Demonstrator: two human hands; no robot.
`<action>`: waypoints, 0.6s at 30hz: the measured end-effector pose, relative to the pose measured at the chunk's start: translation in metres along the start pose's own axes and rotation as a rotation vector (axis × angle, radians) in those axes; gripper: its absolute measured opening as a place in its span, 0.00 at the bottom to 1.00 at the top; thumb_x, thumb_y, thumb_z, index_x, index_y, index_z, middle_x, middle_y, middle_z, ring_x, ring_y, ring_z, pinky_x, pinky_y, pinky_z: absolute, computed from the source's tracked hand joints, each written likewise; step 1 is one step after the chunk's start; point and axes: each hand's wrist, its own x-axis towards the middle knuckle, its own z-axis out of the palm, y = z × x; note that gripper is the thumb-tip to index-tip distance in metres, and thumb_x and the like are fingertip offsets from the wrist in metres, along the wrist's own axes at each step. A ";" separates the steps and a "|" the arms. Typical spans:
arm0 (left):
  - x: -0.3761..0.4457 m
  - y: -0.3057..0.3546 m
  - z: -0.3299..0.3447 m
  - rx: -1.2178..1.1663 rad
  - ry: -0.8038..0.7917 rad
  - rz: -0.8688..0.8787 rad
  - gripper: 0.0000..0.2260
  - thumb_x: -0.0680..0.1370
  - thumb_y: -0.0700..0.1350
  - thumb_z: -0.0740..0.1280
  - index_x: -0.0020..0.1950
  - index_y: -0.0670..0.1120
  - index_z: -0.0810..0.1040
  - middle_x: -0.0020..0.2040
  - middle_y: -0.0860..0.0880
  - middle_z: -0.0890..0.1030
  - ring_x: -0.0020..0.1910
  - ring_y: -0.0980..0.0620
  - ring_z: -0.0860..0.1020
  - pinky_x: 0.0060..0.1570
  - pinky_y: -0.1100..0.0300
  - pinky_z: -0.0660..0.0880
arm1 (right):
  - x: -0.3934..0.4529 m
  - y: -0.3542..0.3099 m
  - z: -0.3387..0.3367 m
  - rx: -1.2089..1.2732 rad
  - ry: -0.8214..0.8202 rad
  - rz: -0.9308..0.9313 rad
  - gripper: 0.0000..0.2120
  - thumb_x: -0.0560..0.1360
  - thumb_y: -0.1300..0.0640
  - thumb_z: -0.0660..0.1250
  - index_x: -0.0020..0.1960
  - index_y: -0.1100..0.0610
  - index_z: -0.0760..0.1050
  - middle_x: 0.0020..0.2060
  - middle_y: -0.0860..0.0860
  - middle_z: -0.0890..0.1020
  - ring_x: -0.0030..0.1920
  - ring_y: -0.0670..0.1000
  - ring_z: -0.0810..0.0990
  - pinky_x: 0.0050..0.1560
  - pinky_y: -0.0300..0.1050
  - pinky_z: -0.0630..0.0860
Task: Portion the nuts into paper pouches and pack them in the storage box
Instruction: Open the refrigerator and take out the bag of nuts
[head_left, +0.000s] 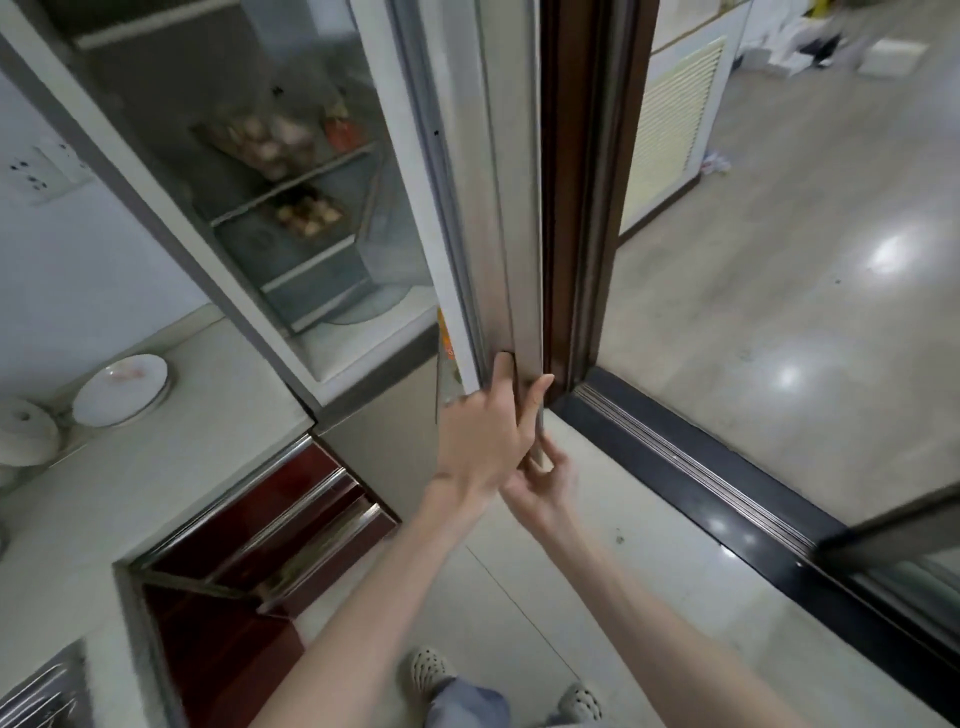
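Clearly, the metal door edge (511, 260) is grasped by both hands: the left hand (488, 431) is curled over it, the right hand (545, 483) pinches it just below. Nuts, pouches and storage box cannot be made out. Blurred food (270, 140) is seen behind the glass; plates (122, 389) rest on the tabletop (171, 467).

I see both hands on the tall shiny edge of the fridge door (501, 208). My view shows the left hand (485, 431) higher up, one fingertip tucked in the groove and the thumb on the other side. The right hand (545, 486) is just under it, fingers curled round the bottom of that edge. Behind the glass, two trays (260, 143) sit on shelves with round pale and brown food, too blurry to name.
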 end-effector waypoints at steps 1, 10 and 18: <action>0.004 0.014 0.003 0.036 0.000 0.045 0.23 0.81 0.61 0.57 0.55 0.42 0.77 0.26 0.47 0.79 0.24 0.45 0.79 0.25 0.58 0.76 | -0.005 -0.014 0.001 0.018 -0.001 -0.017 0.09 0.77 0.58 0.63 0.42 0.62 0.75 0.37 0.56 0.72 0.41 0.52 0.72 0.61 0.34 0.66; 0.054 0.117 0.048 -0.029 -0.064 0.185 0.17 0.80 0.57 0.64 0.42 0.44 0.77 0.28 0.42 0.80 0.28 0.40 0.80 0.28 0.55 0.74 | -0.030 -0.131 0.018 0.105 -0.041 -0.261 0.13 0.77 0.57 0.65 0.34 0.59 0.71 0.20 0.50 0.71 0.18 0.45 0.68 0.20 0.32 0.65; 0.078 0.155 0.072 -0.088 -0.107 0.233 0.14 0.79 0.54 0.66 0.39 0.46 0.79 0.28 0.47 0.80 0.27 0.45 0.79 0.25 0.61 0.66 | -0.031 -0.191 0.029 0.059 -0.019 -0.325 0.12 0.76 0.56 0.66 0.35 0.58 0.70 0.23 0.51 0.72 0.28 0.44 0.68 0.39 0.31 0.69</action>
